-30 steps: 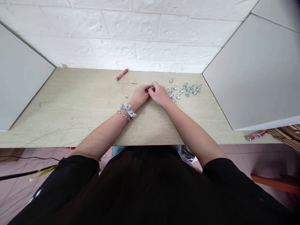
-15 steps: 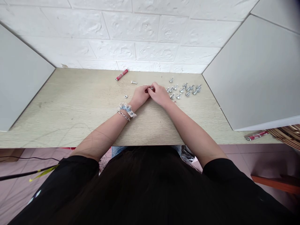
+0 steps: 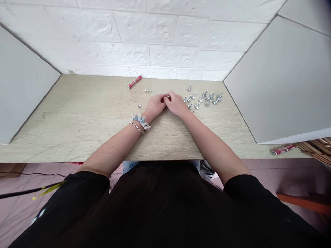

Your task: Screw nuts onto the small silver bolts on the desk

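My left hand (image 3: 156, 105) and my right hand (image 3: 176, 103) meet over the middle of the table, fingertips touching. Both are closed in a pinch around a small silvery metal piece (image 3: 168, 97), mostly hidden by the fingers. A single bolt (image 3: 148, 90) lies beyond my left hand, and a nut (image 3: 139, 106) rests to its left. Just right of my right hand stand several bolts fitted with washers (image 3: 201, 99), most with their shanks tilted upward. One more such bolt (image 3: 189, 88) sits apart, farther back.
A red tube (image 3: 134, 82) lies near the white brick-pattern wall (image 3: 168, 31). Grey panels (image 3: 23, 82) close off the table (image 3: 85, 113) on both sides. At the front right edge, another red tube (image 3: 283, 150) lies by a woven basket (image 3: 317, 148).
The fingers of both hands have shifted slightly, and less of the silvery piece shows between them. Everything on the table stays where it was.
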The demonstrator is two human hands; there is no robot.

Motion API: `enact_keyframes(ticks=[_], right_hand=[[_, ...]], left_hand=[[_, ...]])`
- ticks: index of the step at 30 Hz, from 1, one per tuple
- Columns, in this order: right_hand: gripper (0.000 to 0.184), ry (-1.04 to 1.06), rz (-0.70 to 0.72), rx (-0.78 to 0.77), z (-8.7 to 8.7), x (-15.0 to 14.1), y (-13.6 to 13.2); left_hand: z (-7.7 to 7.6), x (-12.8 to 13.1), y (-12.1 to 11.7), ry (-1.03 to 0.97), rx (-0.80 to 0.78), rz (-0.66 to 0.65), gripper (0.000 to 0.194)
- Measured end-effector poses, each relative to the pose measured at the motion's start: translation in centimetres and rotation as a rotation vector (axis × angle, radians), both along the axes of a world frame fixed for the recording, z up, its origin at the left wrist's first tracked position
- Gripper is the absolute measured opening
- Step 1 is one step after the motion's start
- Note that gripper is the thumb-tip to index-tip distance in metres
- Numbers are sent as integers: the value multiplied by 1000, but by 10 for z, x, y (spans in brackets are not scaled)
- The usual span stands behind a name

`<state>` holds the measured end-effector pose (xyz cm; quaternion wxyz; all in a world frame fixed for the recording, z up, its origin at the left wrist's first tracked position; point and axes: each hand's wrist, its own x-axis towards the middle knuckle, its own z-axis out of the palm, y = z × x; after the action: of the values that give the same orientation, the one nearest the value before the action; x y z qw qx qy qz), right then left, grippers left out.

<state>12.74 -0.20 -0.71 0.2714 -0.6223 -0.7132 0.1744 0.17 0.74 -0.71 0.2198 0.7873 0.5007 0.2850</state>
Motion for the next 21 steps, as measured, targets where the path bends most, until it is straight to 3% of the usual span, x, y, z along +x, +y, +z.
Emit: enact_keyframes(ticks=[21], right_hand=[[15,-11,2,3,-1,0,0]], left_hand=[[1,-1,-2,-7,-8,-28,33]])
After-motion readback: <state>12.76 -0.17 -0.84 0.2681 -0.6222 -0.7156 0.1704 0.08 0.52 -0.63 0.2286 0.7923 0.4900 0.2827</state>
